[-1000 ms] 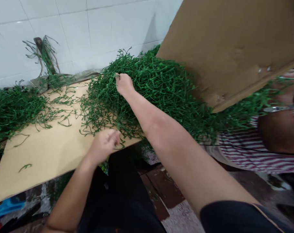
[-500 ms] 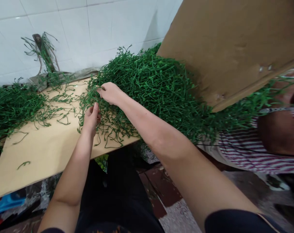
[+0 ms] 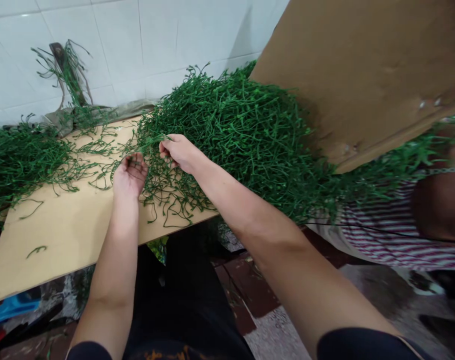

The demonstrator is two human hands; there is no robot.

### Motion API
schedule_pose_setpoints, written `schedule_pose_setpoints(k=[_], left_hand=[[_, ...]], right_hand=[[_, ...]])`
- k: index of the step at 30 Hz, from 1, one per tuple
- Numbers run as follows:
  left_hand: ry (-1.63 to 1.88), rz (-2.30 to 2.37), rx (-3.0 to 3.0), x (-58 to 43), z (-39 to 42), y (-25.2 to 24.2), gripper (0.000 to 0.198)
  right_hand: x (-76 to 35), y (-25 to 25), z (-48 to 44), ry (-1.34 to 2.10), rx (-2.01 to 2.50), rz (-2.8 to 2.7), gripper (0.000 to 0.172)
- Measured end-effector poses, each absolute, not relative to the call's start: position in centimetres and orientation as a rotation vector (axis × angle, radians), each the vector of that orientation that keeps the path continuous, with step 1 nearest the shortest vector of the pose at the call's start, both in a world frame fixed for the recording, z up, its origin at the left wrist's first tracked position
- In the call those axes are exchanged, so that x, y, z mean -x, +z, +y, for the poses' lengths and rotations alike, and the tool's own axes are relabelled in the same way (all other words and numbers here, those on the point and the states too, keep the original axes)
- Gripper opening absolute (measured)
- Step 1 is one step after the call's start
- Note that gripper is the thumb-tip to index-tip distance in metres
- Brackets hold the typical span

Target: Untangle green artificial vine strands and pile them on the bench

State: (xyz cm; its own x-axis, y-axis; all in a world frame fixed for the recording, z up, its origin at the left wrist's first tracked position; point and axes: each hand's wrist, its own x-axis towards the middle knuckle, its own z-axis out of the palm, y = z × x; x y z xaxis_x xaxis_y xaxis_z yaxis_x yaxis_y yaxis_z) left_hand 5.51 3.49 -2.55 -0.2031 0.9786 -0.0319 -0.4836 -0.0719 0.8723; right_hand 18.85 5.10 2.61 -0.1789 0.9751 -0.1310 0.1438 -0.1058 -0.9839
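Note:
A big heap of thin green plastic-looking plant stems (image 3: 235, 120) lies tangled on a light board (image 3: 62, 225). At the heap's left edge, my right hand (image 3: 182, 151) pinches a few green stems (image 3: 154, 140) between thumb and fingers. These stems stretch leftward toward my left hand (image 3: 130, 176). That hand is turned palm up, its fingers loosely curled and apart, just above the board. Green strands pass by its fingertips; whether any rest on them is hard to make out. Loose stems (image 3: 171, 200) lie scattered beneath and between both hands.
Another green heap (image 3: 21, 160) sits at the board's left end. A dark upright post (image 3: 68, 70) draped with stems stands by the tiled wall (image 3: 115, 45). A large brown panel (image 3: 362, 75) leans at right, near a person in a striped garment (image 3: 381, 225).
My left hand has moved a little left and up, rolling its palm upward. My right hand has shifted slightly right, drawing the pinched stems out from the heap's edge.

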Motion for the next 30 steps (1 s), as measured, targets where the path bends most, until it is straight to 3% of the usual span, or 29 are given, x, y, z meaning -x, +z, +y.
schedule_pose_setpoints(k=[7, 11, 18, 23, 26, 27, 30], left_hand=[[1.322, 1.031, -0.935, -7.8, 1.7, -2.0, 0.028], [1.180, 1.113, -1.210, -8.0, 1.0, -2.4, 0.023], [1.149, 1.238, -1.720, -9.0, -3.2, -1.9, 0.031], [0.879, 1.178, -1.959, -8.6, -6.5, -1.1, 0.034], [0.920, 1.409, -1.944, -6.8, -4.4, -2.0, 0.021], [0.976, 1.536, -1.916, -6.2, -3.4, -2.3, 0.023], [1.154, 1.848, -1.829, -5.0, -0.5, -3.2, 0.068]], right_hand=[[-18.6, 2.3, 5.2, 1.240, 1.311, -1.464, 0.023], [-18.7, 1.9, 5.9, 1.119, 1.359, -1.505, 0.024], [-19.8, 0.8, 10.4, 0.711, 1.454, -1.527, 0.020], [-21.6, 1.7, 11.9, 0.740, 1.523, -1.286, 0.023], [-21.1, 3.0, 10.1, 0.860, 1.409, -1.380, 0.024], [-20.8, 3.5, 9.2, 0.924, 1.382, -1.409, 0.024], [-20.0, 4.8, 7.1, 1.113, 1.292, -1.430, 0.023]])
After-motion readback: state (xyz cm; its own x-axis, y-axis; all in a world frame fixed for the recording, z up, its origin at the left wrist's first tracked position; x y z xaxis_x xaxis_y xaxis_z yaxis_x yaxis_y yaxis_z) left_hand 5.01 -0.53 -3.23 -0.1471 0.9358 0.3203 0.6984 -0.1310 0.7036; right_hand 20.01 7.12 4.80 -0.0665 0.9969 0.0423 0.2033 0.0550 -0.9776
